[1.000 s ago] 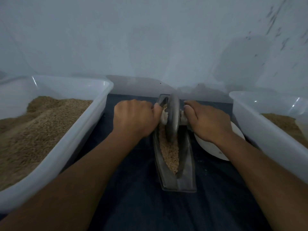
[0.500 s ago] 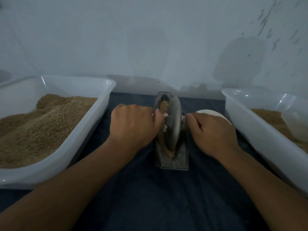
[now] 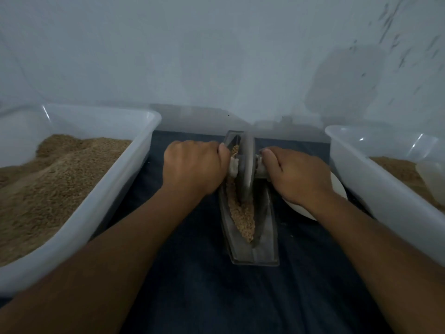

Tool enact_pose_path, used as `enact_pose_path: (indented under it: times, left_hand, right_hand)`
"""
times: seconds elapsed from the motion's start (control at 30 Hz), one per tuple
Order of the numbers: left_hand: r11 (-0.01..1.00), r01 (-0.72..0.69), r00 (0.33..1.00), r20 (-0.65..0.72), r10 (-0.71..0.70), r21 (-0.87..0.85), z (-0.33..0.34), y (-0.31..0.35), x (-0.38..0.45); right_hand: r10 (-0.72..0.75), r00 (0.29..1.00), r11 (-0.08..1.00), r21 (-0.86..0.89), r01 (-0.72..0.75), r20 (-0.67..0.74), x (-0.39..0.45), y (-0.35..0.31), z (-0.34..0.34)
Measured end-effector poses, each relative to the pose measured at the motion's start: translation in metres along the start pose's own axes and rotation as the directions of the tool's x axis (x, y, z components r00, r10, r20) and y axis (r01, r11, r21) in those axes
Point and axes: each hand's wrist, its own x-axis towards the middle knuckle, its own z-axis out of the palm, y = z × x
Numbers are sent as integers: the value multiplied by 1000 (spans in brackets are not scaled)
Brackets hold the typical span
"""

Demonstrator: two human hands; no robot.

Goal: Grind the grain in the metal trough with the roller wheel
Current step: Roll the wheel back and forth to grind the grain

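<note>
Grain [image 3: 243,218] lies along the bottom of the trough [image 3: 250,251], a narrow metal channel that sits on a dark cloth [image 3: 207,280] and runs away from the camera toward the wall [image 3: 216,56]. The wheel [image 3: 246,169] stands upright on its edge in the far half of the trough, with grain visible both in front of it and behind it. A short pale axle sticks out from each side of the wheel.

The left hand [image 3: 192,169] is curled into a fist round the left axle end, knuckles up, thumb tip against the stub next to the wheel. The right hand [image 3: 296,177] is curled over the right axle end in the same way, its thumb lying along the stub toward the wheel. Both forearms reach in from the bottom corners.

A white plate [image 3: 337,189] lies on the cloth just right of the trough, mostly hidden under the right hand and wrist.

2 clear plastic tubs flank the work. The left tub [image 3: 134,165] holds a heaped mound of brown grain. The right tub [image 3: 361,169] holds a lower layer of the same, with a small clear cup [image 3: 431,179] resting in it at the frame edge.

No brand, label or writing can be read on any item; the light is dim and the wall shows only dark scuff marks at the upper right.
</note>
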Motion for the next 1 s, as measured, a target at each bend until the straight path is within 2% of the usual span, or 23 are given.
enact_pose_path:
  times: [0.13, 0.27, 0.47, 0.63, 0.77, 1.0]
  left_hand:
    - [974, 145, 989, 14, -144, -175, 19, -6, 22]
    - [959, 175, 985, 42, -170, -224, 31, -8, 37]
    - [955, 215, 976, 81, -203, -202, 30, -5, 43]
    - [973, 185, 978, 123, -169, -137, 14, -1, 28]
    - [978, 175, 981, 110, -162, -114, -4, 2, 5]
    - [995, 96, 995, -2, -96, -25, -46, 9, -31]
  right_hand:
    - [17, 999, 1000, 1, -17, 51, 32, 9, 12]
    - [41, 997, 999, -22, -39, 61, 55, 15, 19]
    - [58, 996, 998, -44, -55, 70, 55, 16, 21]
    - [66, 994, 997, -33, -64, 88, 27, 10, 14]
    - [15, 1000, 1000, -3, -15, 4, -1, -1, 0]
    - [-12, 991, 994, 102, 25, -132, -48, -8, -17]
